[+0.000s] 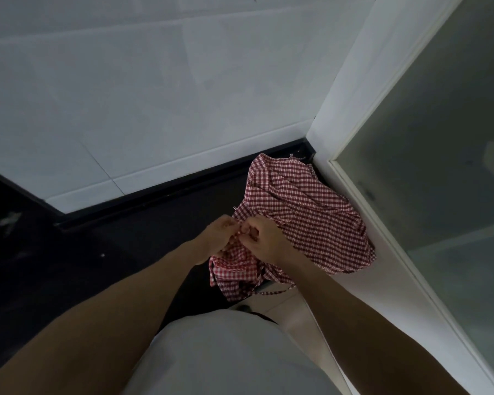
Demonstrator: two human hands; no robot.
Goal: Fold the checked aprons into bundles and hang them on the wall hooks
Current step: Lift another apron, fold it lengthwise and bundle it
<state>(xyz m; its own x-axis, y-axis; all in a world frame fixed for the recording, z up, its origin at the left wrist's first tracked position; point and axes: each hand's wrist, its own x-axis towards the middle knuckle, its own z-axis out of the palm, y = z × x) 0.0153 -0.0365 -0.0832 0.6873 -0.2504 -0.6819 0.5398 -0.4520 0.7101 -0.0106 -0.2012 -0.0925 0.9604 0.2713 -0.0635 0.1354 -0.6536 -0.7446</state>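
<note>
Your left hand and right hand meet over the near edge of the red-and-white checked apron, fingers curled and pinching the cloth between them. The apron lies crumpled on the dark countertop, its far side against the white door frame in the corner, and a thin strap trails off its near end past the counter edge. White tiled wall stands behind the counter, and frosted glass fills the frame on your right.
</note>
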